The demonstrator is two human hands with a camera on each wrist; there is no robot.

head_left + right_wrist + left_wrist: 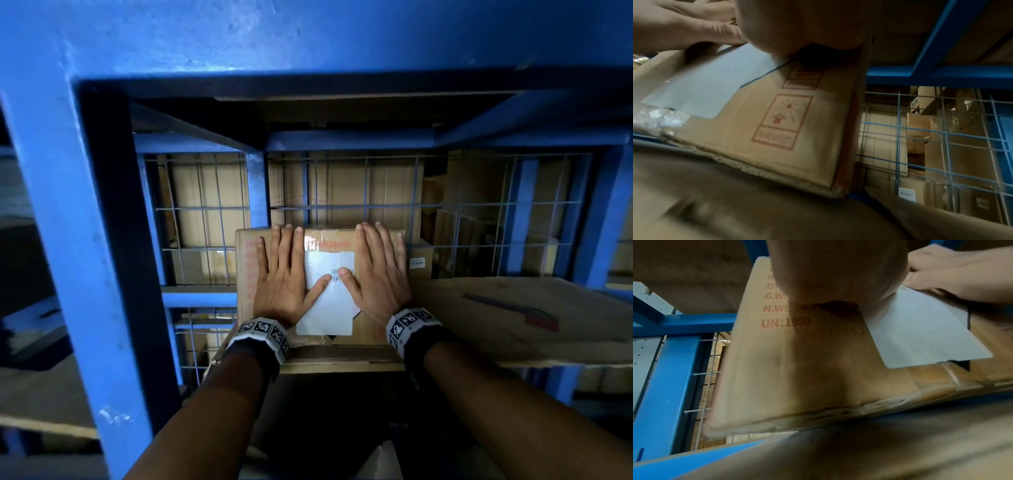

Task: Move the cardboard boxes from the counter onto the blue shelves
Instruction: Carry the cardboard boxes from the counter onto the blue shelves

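A cardboard box [247, 274] with red print and a white label [325, 308] stands inside the blue shelf [78, 212], against the wire mesh back. Both my hands lie flat on its near face, fingers straight and pointing away from me. My left hand [286, 270] covers the left half, its thumb on the label. My right hand [375, 270] covers the right half, thumb also on the label. The left wrist view shows the box face [777, 369] with "UN:1950" and my palm [838, 269] pressing it. The right wrist view shows the box's handling symbols [783, 120].
A flat cardboard sheet [513, 318] lies on the shelf to the right of the box. Behind the wire mesh [479, 212] stand several more cardboard boxes. A thick blue upright stands at the left, a blue beam [308, 37] overhead.
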